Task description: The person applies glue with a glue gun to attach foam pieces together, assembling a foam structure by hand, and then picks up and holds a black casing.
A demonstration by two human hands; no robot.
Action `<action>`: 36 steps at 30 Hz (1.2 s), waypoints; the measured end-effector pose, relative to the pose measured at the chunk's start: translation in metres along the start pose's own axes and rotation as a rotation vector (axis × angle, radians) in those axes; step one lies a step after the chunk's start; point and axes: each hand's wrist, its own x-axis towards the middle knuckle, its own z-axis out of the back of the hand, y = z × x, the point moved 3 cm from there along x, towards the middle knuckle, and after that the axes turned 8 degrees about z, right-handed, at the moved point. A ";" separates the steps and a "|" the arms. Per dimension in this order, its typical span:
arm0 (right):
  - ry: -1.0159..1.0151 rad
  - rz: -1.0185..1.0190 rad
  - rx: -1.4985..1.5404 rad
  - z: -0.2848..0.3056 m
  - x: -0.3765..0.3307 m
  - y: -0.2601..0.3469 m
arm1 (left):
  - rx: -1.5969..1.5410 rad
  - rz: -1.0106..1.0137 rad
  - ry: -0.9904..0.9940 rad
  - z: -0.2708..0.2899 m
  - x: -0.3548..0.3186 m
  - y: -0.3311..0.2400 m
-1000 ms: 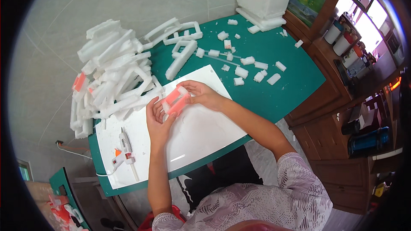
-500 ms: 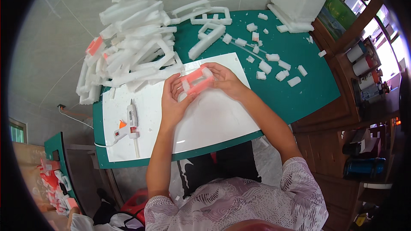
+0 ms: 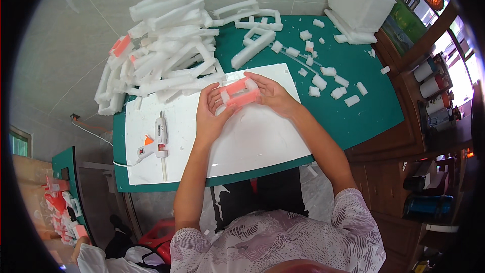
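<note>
A small rectangular foam frame (image 3: pixel 242 100), with pink long sides and white end pieces, is held between both hands above a white board (image 3: pixel 268 144). My left hand (image 3: pixel 211 111) grips its left end, thumb along the near side. At the right end, my right hand (image 3: pixel 270 93) has its fingers on the far side and the thumb by the near corner. A white hot glue gun (image 3: pixel 160 139) with an orange trigger and a glue stick in its back lies on the board, left of my left forearm.
White foam strips and frames (image 3: pixel 166 45) rise in a tall heap at the back left. Small foam blocks (image 3: pixel 319 82) lie scattered on the green table (image 3: pixel 364 121). A white foam box (image 3: pixel 358 5) stands at the far right. Another person's sleeve (image 3: pixel 96 258) shows at lower left.
The whole view has shifted slightly, so the table things appear a little further right. Both hands still hold the pink and white foam frame, nearly unchanged in pose.
</note>
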 end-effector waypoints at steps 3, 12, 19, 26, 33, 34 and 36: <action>0.050 -0.004 -0.021 -0.002 -0.001 0.001 | -0.060 0.025 -0.018 0.002 0.000 -0.001; -0.105 0.000 -0.069 0.001 0.000 0.011 | -0.091 0.047 -0.058 0.009 0.002 0.003; -0.168 0.198 -0.147 0.013 0.001 0.014 | -0.060 0.034 -0.096 0.011 0.003 0.002; -0.223 0.195 -0.179 0.016 -0.001 0.013 | -0.079 0.056 -0.095 0.009 0.004 0.003; -0.288 0.262 -0.275 0.019 0.000 0.012 | -0.064 0.056 -0.099 0.009 0.002 -0.001; -0.297 0.266 -0.281 0.020 0.000 0.014 | -0.076 0.058 -0.102 0.008 0.003 -0.001; -0.324 0.244 -0.274 0.017 0.000 0.018 | -0.087 0.057 -0.097 0.008 0.002 -0.002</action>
